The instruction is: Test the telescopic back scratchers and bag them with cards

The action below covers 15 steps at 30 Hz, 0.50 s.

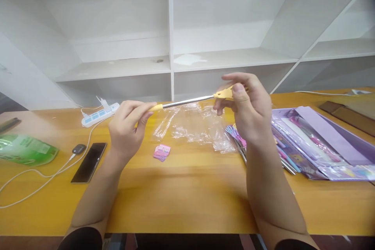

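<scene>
Head view: slim rod [187, 101] with a metal shaft and yellow ends, held up over the table [181, 203], clear of the top, running left to right, right end a bit higher. Left hand [127, 127] pinches the plain yellow end, thumb against fingers. Right hand [253, 109] holds the shaped yellow head between thumb and fingers, other fingers spread loose; exact contact behind the head can't be told.

Handling it well, my judgement: keep both hands in line with the shaft, any push or pull straight along it, since sideways force could bend thin metal. Left pinch looks good; right grip likely wants the loose fingers closer for steadiness. Hold the yellow parts, not the shaft, to avoid slips. Stay above the clear plastic wrappers [193, 125] on the far side, which could snag. Keep the right forearm off the rod bundle [238, 140] under it; pink cards [161, 152] lie nearer, between the arms.
</scene>
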Each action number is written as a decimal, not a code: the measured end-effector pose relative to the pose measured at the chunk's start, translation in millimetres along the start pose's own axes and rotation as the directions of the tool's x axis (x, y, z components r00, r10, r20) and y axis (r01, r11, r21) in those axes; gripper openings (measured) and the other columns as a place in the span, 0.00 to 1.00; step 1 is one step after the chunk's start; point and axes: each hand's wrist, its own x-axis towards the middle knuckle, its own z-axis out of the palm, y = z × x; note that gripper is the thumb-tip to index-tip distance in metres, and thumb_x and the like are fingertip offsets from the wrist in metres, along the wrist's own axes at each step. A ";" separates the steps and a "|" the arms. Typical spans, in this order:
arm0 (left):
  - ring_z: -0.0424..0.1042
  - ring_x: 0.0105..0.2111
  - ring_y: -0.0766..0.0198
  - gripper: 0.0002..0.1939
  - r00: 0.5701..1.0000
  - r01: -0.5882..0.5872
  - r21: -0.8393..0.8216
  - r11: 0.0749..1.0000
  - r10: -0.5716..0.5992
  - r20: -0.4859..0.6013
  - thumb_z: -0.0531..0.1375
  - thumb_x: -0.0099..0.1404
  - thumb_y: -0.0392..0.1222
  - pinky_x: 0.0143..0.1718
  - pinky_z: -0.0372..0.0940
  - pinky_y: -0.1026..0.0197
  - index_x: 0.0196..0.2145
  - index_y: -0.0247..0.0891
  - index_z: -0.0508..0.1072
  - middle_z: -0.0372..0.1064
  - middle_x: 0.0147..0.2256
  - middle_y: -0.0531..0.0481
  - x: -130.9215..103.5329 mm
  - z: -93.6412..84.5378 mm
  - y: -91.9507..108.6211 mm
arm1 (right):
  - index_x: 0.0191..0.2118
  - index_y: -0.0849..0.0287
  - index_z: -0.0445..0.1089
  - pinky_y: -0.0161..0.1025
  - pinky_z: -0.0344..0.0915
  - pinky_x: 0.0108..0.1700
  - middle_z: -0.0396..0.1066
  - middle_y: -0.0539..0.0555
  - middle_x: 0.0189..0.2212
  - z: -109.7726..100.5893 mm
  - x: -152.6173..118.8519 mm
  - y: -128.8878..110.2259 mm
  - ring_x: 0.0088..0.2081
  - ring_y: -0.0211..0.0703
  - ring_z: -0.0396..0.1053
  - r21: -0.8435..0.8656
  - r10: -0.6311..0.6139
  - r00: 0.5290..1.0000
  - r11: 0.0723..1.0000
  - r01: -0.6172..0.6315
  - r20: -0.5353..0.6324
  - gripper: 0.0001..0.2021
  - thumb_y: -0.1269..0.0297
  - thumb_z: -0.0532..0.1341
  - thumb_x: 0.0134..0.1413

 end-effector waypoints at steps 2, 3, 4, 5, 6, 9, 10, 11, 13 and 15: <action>0.76 0.37 0.62 0.13 0.999 -0.031 -0.018 0.999 0.030 -0.010 0.63 0.77 0.36 0.36 0.70 0.59 0.54 0.48 0.82 0.80 0.41 0.48 -0.4 1.2 1.9 | 0.51 0.51 0.75 0.37 0.65 0.26 0.70 0.48 0.30 2.3 -3.2 0.6 0.26 0.35 0.68 -0.124 -0.052 0.998 0.991 0.046 -0.045 0.13 0.49 0.60 0.74; 0.77 0.37 0.62 0.14 0.999 -0.041 -0.025 0.999 0.040 -0.013 0.63 0.77 0.36 0.36 0.71 0.58 0.55 0.48 0.82 0.80 0.41 0.48 -0.5 1.6 2.9 | 0.51 0.51 0.75 0.37 0.63 0.26 0.68 0.47 0.28 3.8 -4.3 2.0 0.25 0.35 0.66 -0.164 -0.076 0.995 0.984 0.064 -0.066 0.13 0.50 0.59 0.75; 0.77 0.37 0.62 0.14 0.999 -0.050 -0.029 0.998 0.050 -0.015 0.64 0.76 0.35 0.36 0.70 0.58 0.55 0.49 0.82 0.81 0.41 0.49 -0.7 1.7 3.6 | 0.50 0.51 0.75 0.37 0.62 0.27 0.66 0.47 0.28 5.3 -5.0 3.8 0.24 0.35 0.64 -0.187 -0.095 0.992 0.979 0.078 -0.080 0.13 0.51 0.59 0.75; 0.77 0.37 0.62 0.15 0.998 -0.056 -0.031 0.998 0.055 -0.012 0.64 0.76 0.35 0.36 0.70 0.58 0.55 0.49 0.81 0.81 0.41 0.49 -0.8 1.5 4.1 | 0.50 0.51 0.75 0.38 0.61 0.27 0.65 0.47 0.28 7.1 -5.5 5.6 0.24 0.35 0.63 -0.200 -0.107 0.990 0.976 0.088 -0.088 0.12 0.51 0.58 0.76; 0.77 0.37 0.61 0.15 0.998 -0.058 -0.031 0.998 0.058 -0.006 0.64 0.76 0.35 0.37 0.70 0.57 0.56 0.50 0.81 0.82 0.42 0.50 -0.8 1.1 4.3 | 0.50 0.50 0.75 0.38 0.60 0.27 0.65 0.47 0.28 9.0 -6.0 7.2 0.23 0.35 0.63 -0.205 -0.117 0.989 0.974 0.096 -0.094 0.12 0.52 0.58 0.76; 0.78 0.37 0.61 0.15 0.999 -0.052 -0.039 0.998 0.053 0.009 0.64 0.75 0.33 0.38 0.69 0.55 0.55 0.49 0.82 0.84 0.43 0.50 -1.1 -0.6 4.3 | 0.50 0.48 0.75 0.39 0.59 0.26 0.63 0.47 0.29 16.7 -8.8 9.7 0.23 0.35 0.61 -0.190 -0.151 0.982 0.973 0.127 -0.114 0.11 0.52 0.57 0.76; 0.79 0.37 0.60 0.15 0.999 -0.046 -0.046 0.998 0.047 0.010 0.65 0.75 0.33 0.38 0.69 0.55 0.54 0.49 0.82 0.85 0.44 0.50 -1.3 -1.2 4.5 | 0.50 0.47 0.75 0.38 0.59 0.25 0.62 0.48 0.29 19.5 -10.1 9.9 0.23 0.35 0.60 -0.181 -0.156 0.981 0.974 0.134 -0.118 0.11 0.52 0.57 0.77; 0.79 0.38 0.60 0.15 0.999 -0.041 -0.054 0.998 0.042 0.009 0.64 0.75 0.33 0.38 0.69 0.55 0.54 0.49 0.82 0.85 0.44 0.50 -1.5 -1.6 4.9 | 0.50 0.47 0.75 0.38 0.59 0.25 0.62 0.48 0.29 22.1 -11.5 9.9 0.22 0.35 0.59 -0.172 -0.157 0.980 0.976 0.135 -0.121 0.11 0.52 0.56 0.77; 0.80 0.38 0.60 0.15 0.999 -0.034 -0.068 0.997 0.035 0.007 0.64 0.75 0.33 0.38 0.69 0.55 0.53 0.49 0.82 0.85 0.45 0.50 -1.9 -1.8 6.6 | 0.50 0.47 0.74 0.37 0.58 0.23 0.61 0.48 0.30 26.3 -14.0 10.2 0.23 0.35 0.59 -0.161 -0.152 0.980 0.978 0.131 -0.126 0.11 0.52 0.56 0.76; 0.80 0.38 0.60 0.15 1.000 -0.019 -0.077 0.997 0.020 0.016 0.64 0.76 0.33 0.38 0.69 0.54 0.54 0.49 0.82 0.85 0.44 0.50 -2.5 -1.1 9.5 | 0.49 0.47 0.73 0.36 0.57 0.22 0.62 0.49 0.32 28.9 -15.7 10.9 0.24 0.36 0.61 -0.154 -0.146 0.980 0.980 0.125 -0.134 0.11 0.51 0.57 0.76</action>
